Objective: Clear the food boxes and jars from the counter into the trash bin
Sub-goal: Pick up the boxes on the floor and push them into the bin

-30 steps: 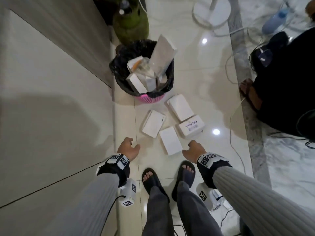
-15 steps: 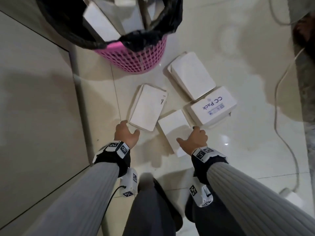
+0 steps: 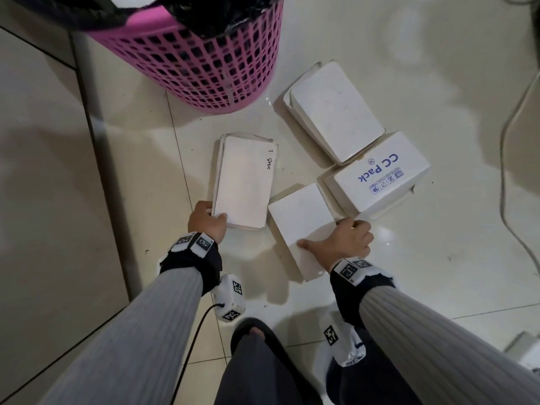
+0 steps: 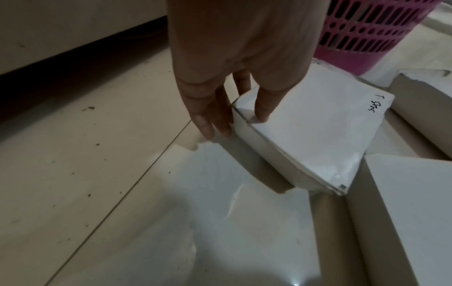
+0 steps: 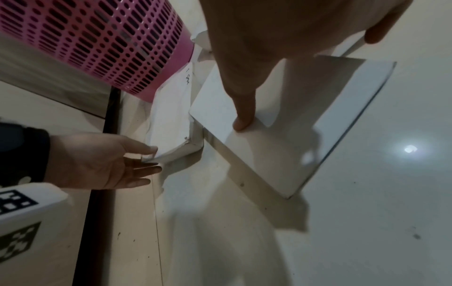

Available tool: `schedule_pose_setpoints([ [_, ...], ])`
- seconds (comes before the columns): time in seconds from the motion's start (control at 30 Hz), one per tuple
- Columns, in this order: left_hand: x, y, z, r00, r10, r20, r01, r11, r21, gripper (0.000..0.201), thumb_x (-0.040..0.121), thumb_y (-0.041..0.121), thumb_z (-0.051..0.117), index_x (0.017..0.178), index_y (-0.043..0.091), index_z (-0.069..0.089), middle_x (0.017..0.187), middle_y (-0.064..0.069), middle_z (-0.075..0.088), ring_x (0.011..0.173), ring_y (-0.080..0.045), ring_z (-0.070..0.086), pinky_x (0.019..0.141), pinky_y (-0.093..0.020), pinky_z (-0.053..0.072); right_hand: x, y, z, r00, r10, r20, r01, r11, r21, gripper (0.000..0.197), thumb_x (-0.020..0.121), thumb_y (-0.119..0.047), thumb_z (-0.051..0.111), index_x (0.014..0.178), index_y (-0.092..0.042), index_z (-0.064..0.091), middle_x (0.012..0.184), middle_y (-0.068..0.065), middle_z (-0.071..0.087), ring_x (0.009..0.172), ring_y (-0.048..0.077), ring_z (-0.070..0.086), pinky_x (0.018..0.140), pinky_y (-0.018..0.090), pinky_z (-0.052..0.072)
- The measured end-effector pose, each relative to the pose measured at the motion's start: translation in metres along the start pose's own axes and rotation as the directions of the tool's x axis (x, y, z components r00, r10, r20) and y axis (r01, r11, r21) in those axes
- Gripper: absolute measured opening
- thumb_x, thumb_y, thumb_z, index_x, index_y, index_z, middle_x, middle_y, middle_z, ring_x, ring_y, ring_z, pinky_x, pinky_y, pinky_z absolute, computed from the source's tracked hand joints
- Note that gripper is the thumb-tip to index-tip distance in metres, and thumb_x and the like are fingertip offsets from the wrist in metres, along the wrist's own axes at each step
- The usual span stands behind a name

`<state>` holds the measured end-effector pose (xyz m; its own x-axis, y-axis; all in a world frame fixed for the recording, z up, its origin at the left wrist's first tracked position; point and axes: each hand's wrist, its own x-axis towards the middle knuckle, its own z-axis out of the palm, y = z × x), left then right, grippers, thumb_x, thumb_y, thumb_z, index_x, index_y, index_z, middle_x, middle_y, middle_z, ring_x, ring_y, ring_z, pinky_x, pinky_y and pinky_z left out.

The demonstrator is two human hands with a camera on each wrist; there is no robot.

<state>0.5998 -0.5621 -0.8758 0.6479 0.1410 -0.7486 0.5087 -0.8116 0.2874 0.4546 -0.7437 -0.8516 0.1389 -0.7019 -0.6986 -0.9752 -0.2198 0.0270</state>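
Four white food boxes lay on the glossy floor (image 3: 438, 287) just in front of the pink trash bin (image 3: 204, 59). The one nearest the bin, the box with handwriting (image 3: 245, 182), was a flat, pale rectangle with a small scrawl in black ink at one corner; its long axis ran toward the bin. The left hand (image 3: 206, 220) pinched its near corner, thumb on the lid and fingers down the side wall. Just beside it on the side away from the bin lay the plain box (image 3: 301, 217), blank on top, long axis angled slightly away from the bin. The right hand (image 3: 344, 241) held its near end, thumb across the lid, fingers curled over the far edge. Touching it was the CC Pack box (image 3: 380, 176), blue lettering upside down, and the fourth box (image 3: 336, 109) lay beside the bin's base.
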Motion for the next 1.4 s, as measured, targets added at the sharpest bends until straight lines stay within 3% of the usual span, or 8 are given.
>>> schedule_pose_setpoints([
  [0.13, -0.016, -0.009, 0.001, 0.998, -0.06, -0.03, 0.051, 0.968, -0.246, 0.018, 0.084, -0.005, 0.045, 0.096, 0.009, 0.045, 0.095, -0.013, 0.059, 0.083, -0.036, 0.067, 0.085, -0.051, 0.056, -0.003, 0.006, -0.006, 0.988, -0.035, 0.148, 0.012, 0.988, 0.153, 0.088, 0.056, -0.054, 0.085, 0.116, -0.01, 0.038, 0.12, 0.01, 0.058, 0.115, 0.034, 0.055, 0.101, 0.045, 0.04],
  [0.33, -0.073, -0.01, -0.016, 0.994, -0.11, 0.019, 0.108, 0.898, -0.426, 0.02, 0.087, -0.006, 0.047, 0.1, 0.008, 0.044, 0.079, -0.007, 0.055, 0.061, -0.023, 0.062, 0.068, -0.035, 0.055, -0.045, 0.008, -0.037, 0.968, -0.216, 0.131, 0.167, 0.936, 0.31, 0.064, 0.074, -0.036, 0.077, 0.119, -0.008, 0.041, 0.119, 0.012, 0.05, 0.104, 0.031, 0.056, 0.08, 0.032, 0.041],
  [0.53, -0.159, 0.009, -0.071, 0.983, -0.184, -0.004, 0.154, 0.834, -0.53, 0.017, 0.088, -0.007, 0.045, 0.099, 0.006, 0.045, 0.082, -0.011, 0.052, 0.058, -0.022, 0.059, 0.048, -0.022, 0.055, -0.103, 0.007, -0.113, 0.952, -0.29, 0.095, 0.236, 0.897, 0.374, 0.057, 0.078, -0.03, 0.073, 0.121, -0.008, 0.042, 0.12, 0.014, 0.048, 0.098, 0.027, 0.05, 0.082, 0.032, 0.041],
  [0.7, -0.241, 0.045, -0.136, 0.977, -0.181, -0.109, 0.094, 0.835, -0.542, 0.019, 0.088, -0.008, 0.043, 0.098, 0.008, 0.048, 0.103, -0.014, 0.051, 0.058, -0.021, 0.06, 0.061, -0.027, 0.053, -0.156, 0.005, -0.206, 0.943, -0.327, 0.059, 0.278, 0.873, 0.4, 0.056, 0.079, -0.028, 0.072, 0.121, -0.008, 0.042, 0.12, 0.016, 0.047, 0.102, 0.029, 0.053, 0.087, 0.038, 0.048],
  [1.0, -0.357, 0.135, -0.228, 0.962, -0.09, -0.256, -0.071, 0.826, -0.559, 0.024, 0.083, -0.004, 0.049, 0.095, 0.017, 0.05, 0.108, -0.012, 0.062, 0.073, -0.033, 0.069, 0.085, -0.048, 0.057, -0.234, -0.016, -0.35, 0.903, -0.43, -0.021, 0.391, 0.798, 0.46, 0.059, 0.076, -0.034, 0.075, 0.119, -0.01, 0.043, 0.117, 0.015, 0.05, 0.103, 0.032, 0.057, 0.092, 0.047, 0.051],
  [1.13, -0.361, 0.157, -0.246, 0.964, -0.071, -0.256, -0.086, 0.829, -0.553, 0.026, 0.076, 0.003, 0.053, 0.091, 0.024, 0.051, 0.114, -0.014, 0.066, 0.089, -0.037, 0.07, 0.087, -0.05, 0.056, -0.253, -0.042, -0.374, 0.894, -0.445, -0.043, 0.413, 0.784, 0.464, 0.06, 0.075, -0.038, 0.074, 0.118, -0.012, 0.043, 0.116, 0.014, 0.049, 0.104, 0.032, 0.056, 0.09, 0.049, 0.051],
  [1.3, -0.34, 0.181, -0.27, 0.973, -0.06, -0.223, -0.065, 0.855, -0.515, 0.027, 0.079, 0.005, 0.052, 0.081, 0.032, 0.049, 0.098, -0.002, 0.064, 0.085, -0.033, 0.071, 0.084, -0.048, 0.057, -0.257, -0.092, -0.388, 0.889, -0.452, -0.068, 0.427, 0.768, 0.477, 0.061, 0.075, -0.037, 0.075, 0.12, -0.01, 0.044, 0.115, 0.014, 0.051, 0.103, 0.03, 0.056, 0.089, 0.042, 0.049],
  [1.4, -0.306, 0.193, -0.288, 0.97, -0.046, -0.24, -0.076, 0.876, -0.475, 0.023, 0.081, 0.004, 0.051, 0.088, 0.025, 0.051, 0.101, -0.007, 0.065, 0.085, -0.035, 0.071, 0.082, -0.048, 0.058, -0.251, -0.131, -0.39, 0.89, -0.447, -0.096, 0.435, 0.764, 0.476, 0.06, 0.075, -0.035, 0.076, 0.119, -0.008, 0.045, 0.114, 0.014, 0.051, 0.101, 0.031, 0.057, 0.089, 0.042, 0.049],
])
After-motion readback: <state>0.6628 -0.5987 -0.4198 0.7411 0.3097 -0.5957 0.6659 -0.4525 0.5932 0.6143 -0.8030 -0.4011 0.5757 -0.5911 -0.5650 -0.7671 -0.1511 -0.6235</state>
